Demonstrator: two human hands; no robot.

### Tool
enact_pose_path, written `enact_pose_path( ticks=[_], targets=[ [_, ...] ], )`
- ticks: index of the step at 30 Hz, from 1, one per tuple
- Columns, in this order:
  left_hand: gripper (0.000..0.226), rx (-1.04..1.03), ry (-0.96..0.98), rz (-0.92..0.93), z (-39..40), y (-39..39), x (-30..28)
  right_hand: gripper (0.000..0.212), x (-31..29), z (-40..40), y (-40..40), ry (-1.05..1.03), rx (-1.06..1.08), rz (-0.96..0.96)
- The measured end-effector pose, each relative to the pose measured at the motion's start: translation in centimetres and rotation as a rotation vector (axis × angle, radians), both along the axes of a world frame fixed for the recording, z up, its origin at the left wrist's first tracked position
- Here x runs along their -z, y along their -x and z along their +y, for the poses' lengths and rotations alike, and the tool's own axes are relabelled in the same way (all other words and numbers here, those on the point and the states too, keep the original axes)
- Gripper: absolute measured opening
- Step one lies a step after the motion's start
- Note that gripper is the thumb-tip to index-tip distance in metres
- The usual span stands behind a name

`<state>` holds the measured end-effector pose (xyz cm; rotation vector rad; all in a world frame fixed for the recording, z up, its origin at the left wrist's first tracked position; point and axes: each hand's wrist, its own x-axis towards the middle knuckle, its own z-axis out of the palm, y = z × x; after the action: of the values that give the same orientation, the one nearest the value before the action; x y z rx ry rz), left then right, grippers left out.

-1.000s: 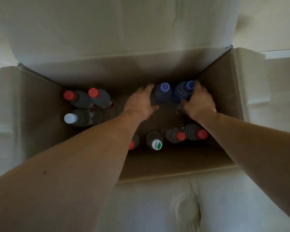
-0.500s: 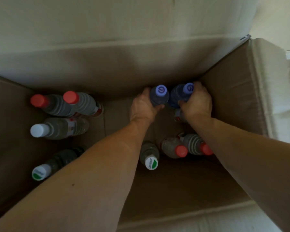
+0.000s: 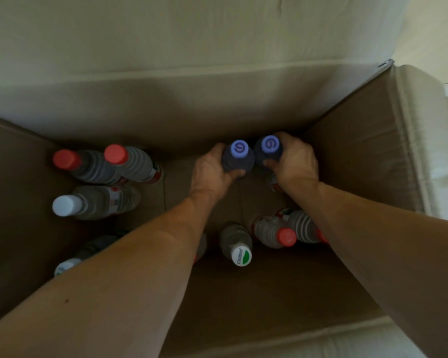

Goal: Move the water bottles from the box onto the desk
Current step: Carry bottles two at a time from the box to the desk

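Now both hands (image 3: 212, 174) on btls (image 3: 238, 158)

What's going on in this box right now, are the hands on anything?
A person is reaching into the cardboard box with both arms. The left hand grips one blue-capped bottle and the right hand grips the other blue-capped bottle, side by side near the far wall. Both bottles are still inside the box. Several red-capped, white-capped and green-and-white-capped bottles stand around them, untouched.
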<state>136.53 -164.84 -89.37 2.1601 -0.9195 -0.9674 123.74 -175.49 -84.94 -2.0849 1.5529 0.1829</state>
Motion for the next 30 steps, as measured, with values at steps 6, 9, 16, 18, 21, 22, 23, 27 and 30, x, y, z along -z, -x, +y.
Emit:
enact_pose_path(
  ticks=[6, 9, 16, 18, 21, 22, 23, 27, 30],
  targets=[
    [0.058, 0.055, -0.027, 0.105, 3.5, -3.0, -4.0, 0.045, -3.9, 1.2, 0.2, -0.152, -0.115, -0.280],
    [0.052, 0.018, -0.051, 0.189, 5.1, -4.1, -7.1, 0.041, -7.1, 1.0, -0.3, -0.441, -0.003, -0.496],
    [0.053, -0.164, 0.037, 0.468, 7.3, -4.8, -16.0, 0.047, -13.8, 1.7, -0.7, -0.815, 0.237, -0.626],
    [0.049, -0.196, 0.040, 0.544, 7.5, -4.6, -18.5, 0.045, -16.1, 2.1, -0.6, -0.867, 0.296, -0.655],
    [0.032, -0.250, 0.055, 0.606, 7.6, -4.2, -21.8, 0.043, -19.3, 3.1, -0.5, -0.942, 0.357, -0.687],
    [0.029, -0.266, 0.066, 0.619, 7.5, -4.1, -23.1, 0.045, -20.5, 3.5, -0.4, -0.966, 0.384, -0.705],
    [0.028, -0.281, 0.072, 0.629, 7.4, -4.0, -24.5, 0.047, -21.6, 3.9, -0.4, -0.985, 0.417, -0.728],
    [0.041, -0.341, 0.043, 0.674, 6.8, -3.4, -31.0, 0.057, -26.8, 5.1, -0.3, -1.047, 0.525, -0.768],
    [0.060, -0.382, 0.018, 0.697, 6.1, -3.1, -36.8, 0.066, -31.4, 5.3, -0.8, -1.066, 0.579, -0.759]
  ],
)
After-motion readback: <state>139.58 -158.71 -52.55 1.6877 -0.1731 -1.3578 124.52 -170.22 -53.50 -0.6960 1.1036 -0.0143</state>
